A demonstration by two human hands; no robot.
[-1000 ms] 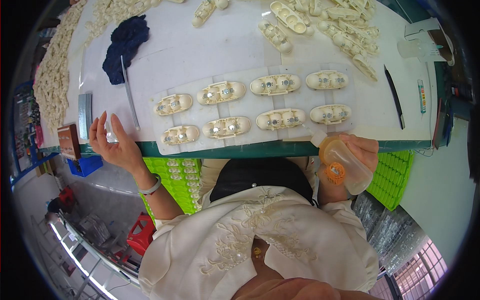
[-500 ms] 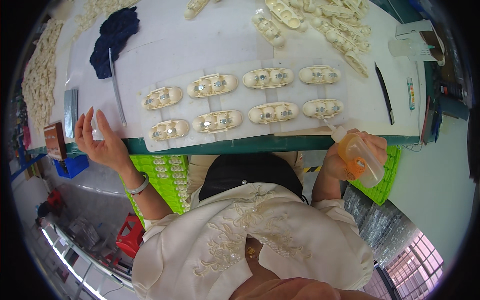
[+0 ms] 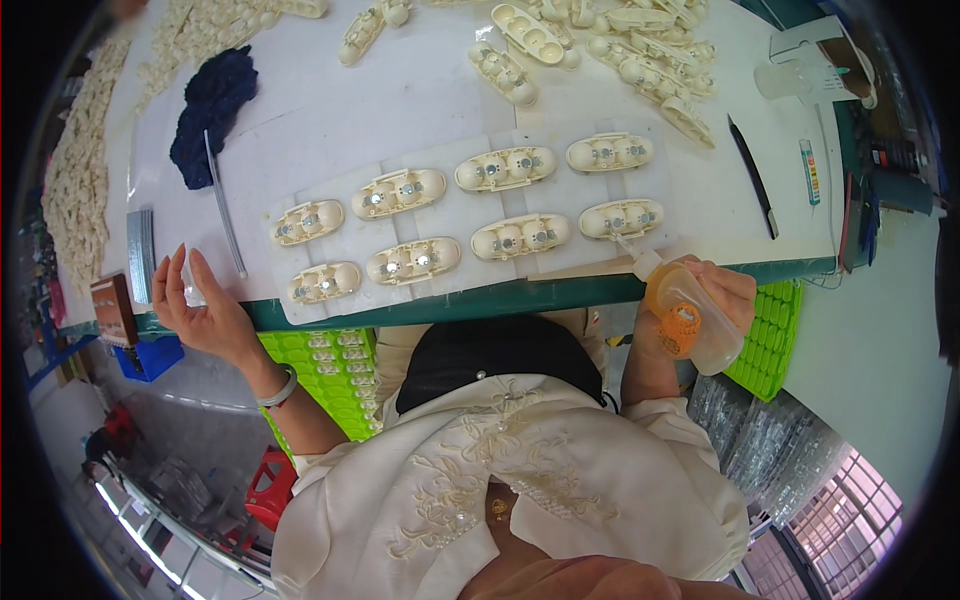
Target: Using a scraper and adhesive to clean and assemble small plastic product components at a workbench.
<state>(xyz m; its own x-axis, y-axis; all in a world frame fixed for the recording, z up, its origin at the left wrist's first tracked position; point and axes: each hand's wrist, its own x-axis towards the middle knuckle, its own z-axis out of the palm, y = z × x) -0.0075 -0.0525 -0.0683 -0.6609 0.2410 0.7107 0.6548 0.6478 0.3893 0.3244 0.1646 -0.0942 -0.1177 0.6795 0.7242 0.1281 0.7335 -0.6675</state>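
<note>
Head view: I observe two bare hands at a white-topped table [image 3: 310, 110] with a green front edge. The right hand [image 3: 722, 292] has its fingers closed around a translucent squeeze bottle [image 3: 715, 345], which is tilted, with an orange patch on its side and its white nozzle [image 3: 646, 263] directed up and to the left. The bottle is above the table's front edge; its fine tip lies at the near rim of the rightmost front-row housing [image 3: 620, 219], and I cannot tell whether the two touch. The left hand [image 3: 208, 318] is palm up at the front edge, its fingers spread and loosely curved, with nothing I can make out in their hold. Between the hands, a pale board [image 3: 355, 238] bears eight cream oval housings in two rows of four, each showing silvery discs. I record a navy cloth [image 3: 213, 118] and a thin grey rod [image 3: 225, 205] left of the board, a black pointed tool [image 3: 752, 180] to its right, and heaped cream parts [image 3: 655, 65] at upper right.
</note>
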